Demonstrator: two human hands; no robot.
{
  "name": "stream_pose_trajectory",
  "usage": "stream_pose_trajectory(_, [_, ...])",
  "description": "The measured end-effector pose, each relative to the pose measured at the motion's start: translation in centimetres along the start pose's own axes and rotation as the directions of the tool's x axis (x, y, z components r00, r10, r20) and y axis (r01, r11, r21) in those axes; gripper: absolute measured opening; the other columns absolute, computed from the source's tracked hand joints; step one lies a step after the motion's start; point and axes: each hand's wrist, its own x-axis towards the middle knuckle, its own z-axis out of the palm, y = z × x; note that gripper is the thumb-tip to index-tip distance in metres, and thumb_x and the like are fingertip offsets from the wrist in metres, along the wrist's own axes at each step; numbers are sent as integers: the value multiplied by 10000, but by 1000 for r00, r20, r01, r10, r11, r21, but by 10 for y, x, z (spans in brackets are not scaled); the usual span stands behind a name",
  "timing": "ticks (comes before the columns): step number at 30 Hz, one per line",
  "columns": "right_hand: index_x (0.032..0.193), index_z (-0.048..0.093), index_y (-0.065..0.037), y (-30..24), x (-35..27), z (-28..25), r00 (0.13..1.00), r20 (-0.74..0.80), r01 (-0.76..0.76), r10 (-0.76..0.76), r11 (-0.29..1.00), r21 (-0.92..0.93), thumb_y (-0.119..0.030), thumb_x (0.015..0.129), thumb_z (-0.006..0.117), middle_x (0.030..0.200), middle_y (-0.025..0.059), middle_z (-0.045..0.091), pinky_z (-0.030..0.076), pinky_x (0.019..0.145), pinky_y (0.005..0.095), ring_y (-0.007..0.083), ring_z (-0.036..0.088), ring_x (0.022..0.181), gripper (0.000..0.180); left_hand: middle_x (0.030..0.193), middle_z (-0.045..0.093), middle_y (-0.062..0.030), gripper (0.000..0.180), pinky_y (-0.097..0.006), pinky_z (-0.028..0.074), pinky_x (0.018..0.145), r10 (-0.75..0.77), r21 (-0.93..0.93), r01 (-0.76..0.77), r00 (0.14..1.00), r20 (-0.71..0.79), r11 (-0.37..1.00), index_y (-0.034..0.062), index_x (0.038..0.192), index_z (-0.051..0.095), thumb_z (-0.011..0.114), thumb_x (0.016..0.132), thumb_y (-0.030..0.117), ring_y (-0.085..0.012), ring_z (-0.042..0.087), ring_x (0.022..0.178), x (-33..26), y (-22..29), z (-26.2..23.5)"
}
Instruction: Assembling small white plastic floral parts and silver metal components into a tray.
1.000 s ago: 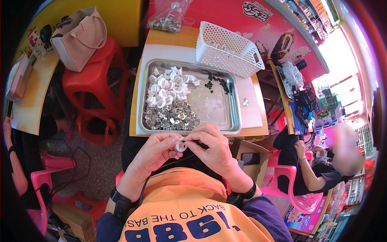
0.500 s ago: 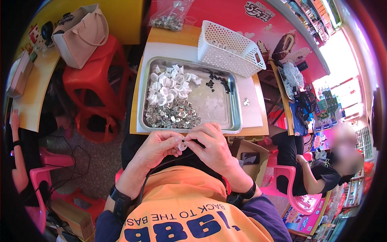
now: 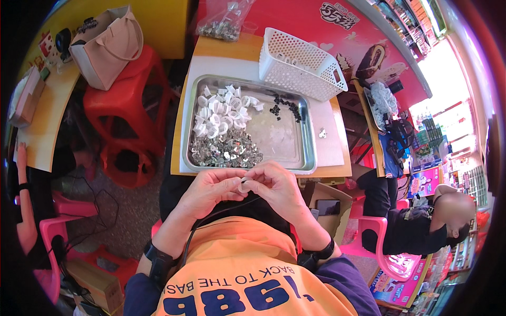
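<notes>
Just off the near edge of the metal tray (image 3: pixel 284 143), my two hands meet over my lap. My left hand (image 3: pixel 207 194) pinches a small white plastic piece (image 3: pixel 243 186) between thumb and fingers. From the other side, the closed thumb and fingertips of my right hand (image 3: pixel 278 190) press on the same piece, with a tiny dark spot showing there. Most of the piece is hidden by my fingers. In the tray, white plastic caps (image 3: pixel 224 113) are heaped at the left, small metal parts (image 3: pixel 225 150) lie below them, and tiny black parts (image 3: pixel 291 109) lie at the upper right.
A white perforated basket (image 3: pixel 284 63) stands behind the tray, with a clear bag of metal parts (image 3: pixel 224 29) at the back. A few small pieces (image 3: pixel 322 133) lie right of the tray. An open cardboard box (image 3: pixel 340 221) holds a phone. Another person (image 3: pixel 414 226) sits at the right.
My right hand has shifted slightly left and its fingers have closed in, covering more of the white piece. The person at the right has raised an arm toward their head.
</notes>
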Motion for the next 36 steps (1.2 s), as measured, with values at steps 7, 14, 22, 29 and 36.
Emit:
stream_pose_trajectory(7, [922, 637, 0, 8, 4, 6, 992, -79, -98, 103, 993, 65, -52, 812, 690, 850, 66, 585, 502, 615, 232, 117, 611, 694, 132, 970, 610, -71, 209, -270, 556, 775, 274, 282, -203, 932, -239, 938, -39, 1049, 630, 619, 882, 87, -167, 654, 894, 1, -8, 11])
stream_pose_trajectory(14, [925, 638, -5, 13, 5, 11, 995, -97, 24, -21, 999, 30, -15, 806, 683, 848, 58, 589, 503, 634, 231, 107, 610, 723, 127, 930, 573, -59, 157, -219, 548, 728, 527, 540, -329, 807, -265, 775, -41, 986, 655, 640, 831, -21, -143, 661, 844, 1, -12, 16])
stream_pose_trajectory(22, [929, 637, 2, 6, 4, 11, 997, -69, 22, -18, 998, 57, 6, 809, 668, 866, 59, 581, 514, 652, 229, 109, 614, 741, 124, 895, 580, -45, 111, -215, 537, 715, 594, 592, -378, 774, -220, 711, -38, 926, 656, 641, 816, -33, -119, 657, 798, 0, -15, 14])
stream_pose_trajectory(29, [938, 625, 23, 12, 3, 11, 999, -51, -11, 16, 996, 94, 42, 826, 639, 936, 39, 553, 529, 678, 215, 106, 624, 779, 114, 867, 566, -33, 111, -201, 519, 703, 607, 603, -380, 762, -227, 702, -20, 908, 648, 645, 799, -36, -87, 622, 788, 1, -18, 14])
stream_pose_trajectory(36, [872, 645, -2, 15, 2, 16, 989, -144, 35, -27, 998, 50, -15, 775, 703, 833, 60, 583, 502, 636, 238, 112, 602, 691, 114, 872, 569, -39, 135, -204, 515, 699, 601, 641, -345, 766, -230, 685, -9, 916, 649, 643, 784, -41, -85, 605, 783, 1, -19, 13])
